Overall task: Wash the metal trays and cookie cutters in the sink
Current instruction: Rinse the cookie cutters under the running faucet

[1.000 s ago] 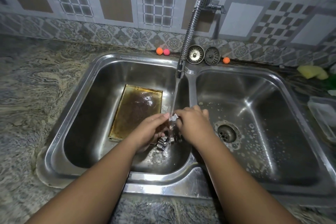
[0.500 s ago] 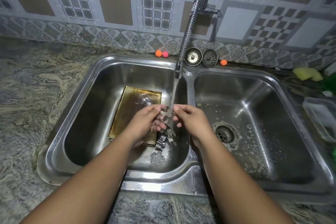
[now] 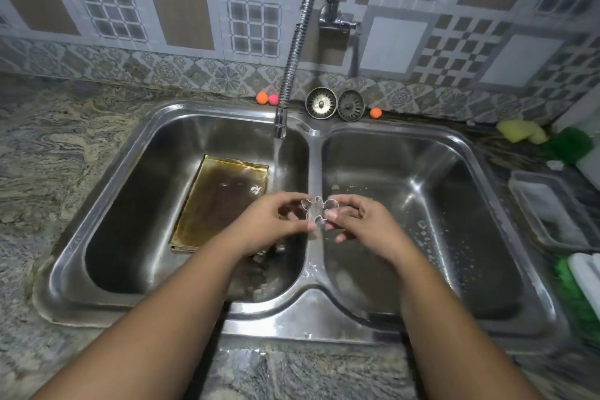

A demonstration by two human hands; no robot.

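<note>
Left hand: I see my left hand [image 3: 271,221] raised over the right edge of the left basin, fingers curled, its fingertips pinching the left side of the cookie cutter [image 3: 319,209].
Right hand: my right hand [image 3: 363,221] mirrors it from the other side, thumb and forefinger closed on the cutter's right lobe, the other fingers loosely bent.
Cookie cutter: a thin metal outline with rounded lobes, held between both hands above the divider [image 3: 314,169] that separates the two basins, just to the right of the water stream [image 3: 277,166].
Metal tray: a rectangular tray [image 3: 220,201], stained brown and gold, lies flat on the floor of the left basin, well left of the stream; its near right corner is hidden by my left hand.
Other cutters: a few small metal pieces [image 3: 268,253] lie on the left basin floor below my left wrist; I cannot tell their shapes.
Faucet: a flexible coiled spout [image 3: 297,42] hangs over the left basin, water running.
Sink: a double steel sink [image 3: 311,312]; the right basin shows scattered suds and droplets.
Back ledge: two strainer plugs [image 3: 336,103] lean beside three small coloured balls [image 3: 267,98].
Counter, right: a yellow sponge [image 3: 519,131] and a clear plastic container [image 3: 548,211].
</note>
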